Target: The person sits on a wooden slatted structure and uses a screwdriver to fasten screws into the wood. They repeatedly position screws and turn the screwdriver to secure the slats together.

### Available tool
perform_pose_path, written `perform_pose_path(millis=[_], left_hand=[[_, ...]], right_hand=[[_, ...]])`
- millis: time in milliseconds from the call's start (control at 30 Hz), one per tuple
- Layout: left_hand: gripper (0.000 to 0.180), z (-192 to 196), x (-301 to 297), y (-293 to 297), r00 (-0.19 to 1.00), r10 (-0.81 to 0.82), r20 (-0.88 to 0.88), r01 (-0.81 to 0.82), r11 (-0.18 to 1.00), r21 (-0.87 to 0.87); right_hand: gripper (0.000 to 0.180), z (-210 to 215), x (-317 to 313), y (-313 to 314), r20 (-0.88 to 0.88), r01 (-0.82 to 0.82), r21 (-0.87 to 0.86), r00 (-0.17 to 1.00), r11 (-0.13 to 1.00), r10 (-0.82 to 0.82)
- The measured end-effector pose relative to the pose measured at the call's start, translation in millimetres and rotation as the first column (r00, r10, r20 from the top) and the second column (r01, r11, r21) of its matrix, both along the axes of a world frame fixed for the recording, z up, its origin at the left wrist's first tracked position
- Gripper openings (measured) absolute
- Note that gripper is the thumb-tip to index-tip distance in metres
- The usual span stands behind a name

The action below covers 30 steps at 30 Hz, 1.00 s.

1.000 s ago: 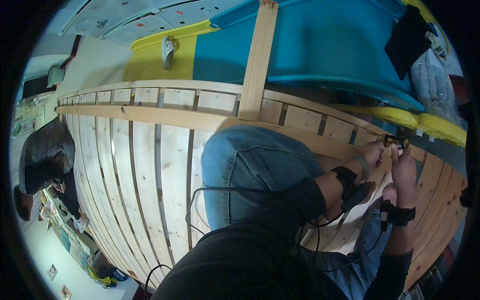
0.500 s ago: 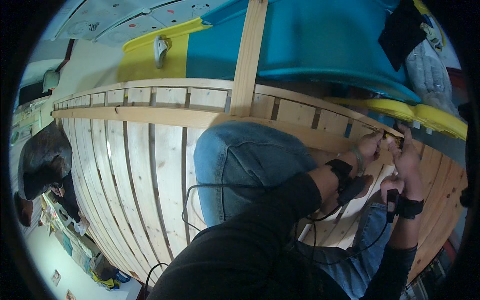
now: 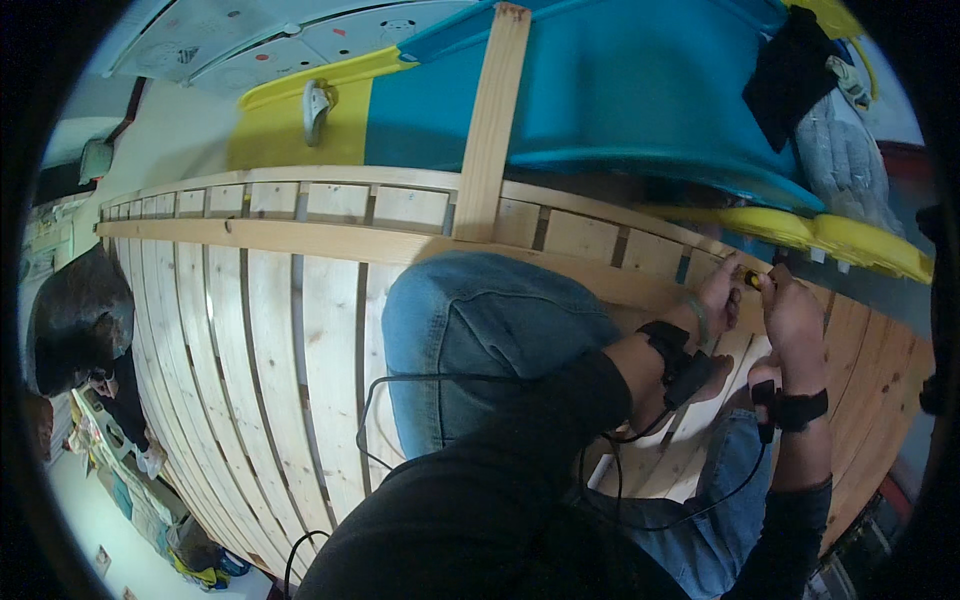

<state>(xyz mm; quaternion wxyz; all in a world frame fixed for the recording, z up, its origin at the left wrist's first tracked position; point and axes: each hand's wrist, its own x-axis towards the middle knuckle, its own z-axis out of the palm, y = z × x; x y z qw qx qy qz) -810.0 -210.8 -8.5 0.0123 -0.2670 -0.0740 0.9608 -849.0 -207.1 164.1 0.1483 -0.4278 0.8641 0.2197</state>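
I kneel on a slatted wooden frame (image 3: 250, 330), one jeans-clad knee (image 3: 470, 330) forward. Both my hands meet at the frame's far right, near its long cross rail (image 3: 330, 240). My left hand (image 3: 722, 292) and my right hand (image 3: 790, 310) pinch a small yellow and black tool (image 3: 752, 280) between them, its tip against the wood. Each wrist wears a black strap with a cable running back to my body. What the tool's tip touches is hidden by my fingers.
An upright wooden board (image 3: 490, 120) rises from the rail over a teal and yellow plastic slide (image 3: 620, 100). Yellow moulded parts (image 3: 840, 235) lie beyond my hands. Dark and grey cloth (image 3: 820, 110) hangs at top right. Another person (image 3: 80, 330) crouches at the left edge.
The view has shifted so my hands sit lower and further left in the picture. They have stayed together on the small tool at the same spot of the frame.
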Motion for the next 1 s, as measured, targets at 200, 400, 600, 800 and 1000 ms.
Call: perform_pose_path(millis=[200, 400, 600, 800, 1000], left_hand=[[0.041, -3.0, 3.9, -15.2, 0.983, 0.084, -0.162, -0.090, 0.995, -0.030], [0.041, -1.1, 2.9, -3.6, 0.930, 0.329, -0.162, -0.362, 0.894, -0.265], [0.042, -11.3, -1.2, -2.8, 0.970, 0.177, -0.165, -0.176, 0.984, 0.020], [0.043, -9.5, 8.1, -1.6, 0.995, -0.092, -0.034, 0.091, 0.995, -0.030], [0.047, -3.4, 6.1, -10.1, 1.000, 0.008, 0.022, -0.007, 1.000, -0.026]], right_hand=[[0.020, -1.6, 2.5, -0.5, -0.016, -0.312, -0.406, 0.942, 0.859, 0.335], [0.013, -12.8, -1.3, 10.2, 0.075, -0.090, -0.277, 0.991, 0.957, 0.115], [0.020, -6.1, -8.3, 16.0, 0.059, -0.140, -0.369, 0.983, 0.919, 0.173], [0.014, -9.9, -5.4, 8.8, 0.119, 0.049, -0.214, 0.993, 0.976, -0.024], [0.017, -20.3, -23.3, 23.0, 0.401, -0.070, -0.569, 0.846, 0.820, 0.351]])
